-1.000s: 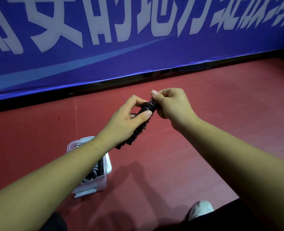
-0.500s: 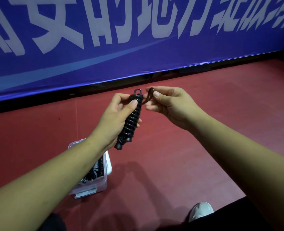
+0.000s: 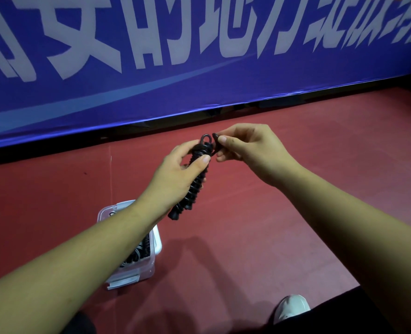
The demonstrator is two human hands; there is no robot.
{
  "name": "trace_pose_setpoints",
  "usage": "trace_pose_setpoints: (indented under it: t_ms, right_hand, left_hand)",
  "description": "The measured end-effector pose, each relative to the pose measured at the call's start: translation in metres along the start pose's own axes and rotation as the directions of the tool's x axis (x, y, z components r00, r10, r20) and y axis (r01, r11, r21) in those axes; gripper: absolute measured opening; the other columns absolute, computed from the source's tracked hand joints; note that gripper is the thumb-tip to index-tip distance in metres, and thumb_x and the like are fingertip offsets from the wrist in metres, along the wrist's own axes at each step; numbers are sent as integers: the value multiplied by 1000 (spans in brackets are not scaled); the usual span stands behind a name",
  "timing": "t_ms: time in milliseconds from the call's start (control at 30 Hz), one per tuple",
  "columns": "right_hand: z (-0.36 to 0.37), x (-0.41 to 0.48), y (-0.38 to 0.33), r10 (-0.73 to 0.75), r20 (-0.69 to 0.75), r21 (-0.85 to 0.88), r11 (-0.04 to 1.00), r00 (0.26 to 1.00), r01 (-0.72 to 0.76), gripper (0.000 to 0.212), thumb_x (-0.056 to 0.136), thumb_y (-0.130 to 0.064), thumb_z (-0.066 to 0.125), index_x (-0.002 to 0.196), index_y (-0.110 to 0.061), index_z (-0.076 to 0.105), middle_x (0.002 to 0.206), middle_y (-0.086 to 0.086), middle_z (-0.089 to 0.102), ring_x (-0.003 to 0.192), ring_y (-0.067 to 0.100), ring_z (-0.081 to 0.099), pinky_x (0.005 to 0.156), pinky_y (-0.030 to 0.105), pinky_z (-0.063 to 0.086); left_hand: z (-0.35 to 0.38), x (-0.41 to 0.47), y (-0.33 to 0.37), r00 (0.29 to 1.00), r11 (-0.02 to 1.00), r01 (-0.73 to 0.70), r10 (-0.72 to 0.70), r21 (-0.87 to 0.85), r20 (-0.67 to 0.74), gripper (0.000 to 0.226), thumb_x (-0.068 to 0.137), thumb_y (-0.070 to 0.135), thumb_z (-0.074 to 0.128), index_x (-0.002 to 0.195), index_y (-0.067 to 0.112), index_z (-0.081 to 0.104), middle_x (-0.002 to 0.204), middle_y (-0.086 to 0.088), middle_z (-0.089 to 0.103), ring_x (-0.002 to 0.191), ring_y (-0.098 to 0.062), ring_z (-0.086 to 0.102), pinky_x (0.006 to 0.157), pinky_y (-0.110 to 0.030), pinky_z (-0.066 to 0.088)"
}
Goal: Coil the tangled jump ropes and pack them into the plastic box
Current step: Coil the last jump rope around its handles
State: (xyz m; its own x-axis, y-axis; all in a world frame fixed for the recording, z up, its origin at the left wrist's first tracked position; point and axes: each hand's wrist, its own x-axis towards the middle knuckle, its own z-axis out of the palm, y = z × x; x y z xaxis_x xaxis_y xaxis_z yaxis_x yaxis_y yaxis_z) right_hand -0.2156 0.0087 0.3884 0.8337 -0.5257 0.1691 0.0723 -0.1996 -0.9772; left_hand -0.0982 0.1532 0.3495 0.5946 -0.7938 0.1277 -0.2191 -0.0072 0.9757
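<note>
Presently | jump rope (image 3: 186,203) is gripped by left hand (image 3: 173,174) | rope end (image 3: 215,138) is pinched by right hand (image 3: 250,145) | "的地方" is printed on banner (image 3: 199,88), 12 o'clock

Indoor sports hall, looking down at the floor beside a court barrier.

A matte red sports floor (image 3: 296,201) spreads under and all round the fingers (image 3: 205,160), with a thin seam running away to their left. Beyond them stands a long blue fabric barrier banner (image 3: 199,92) printed with big white characters and a pale blue curved stripe, with a dark gap along its foot. The fingers grip a black coiled jump rope (image 3: 195,186). Below them to the left, a clear plastic box (image 3: 144,273) on the floor holds more black coils. Nearer than the fingers, to the right, the toe of a white sports shoe (image 3: 292,307) shows against the red surface.
</note>
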Motion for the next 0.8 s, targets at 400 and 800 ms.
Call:
trace_pose_setpoints:
  t_ms: [400,800]
  right_hand:
    - [7,2,7,10,4,-288,957,1000,-8,12,96,-7,62,95,-3,73,71,13,71,65,23,71,68,29,59]
    - [3,5,5,258,50,-86,964,965,-253,12,93,3,62,86,5,71,64,10,69,64,23,69,71,28,61]
  left_hand:
    - [0,-5,-14,989,951,-130,146,280,-36,37,89,37,64,122,52,56,102,14,51,89,-20,66,87,-50,55]
    - [7,-11,-23,967,896,-224,255,384,-30,43,93,23,66,135,27,58,95,7,47,79,-8,56,74,-18,46]
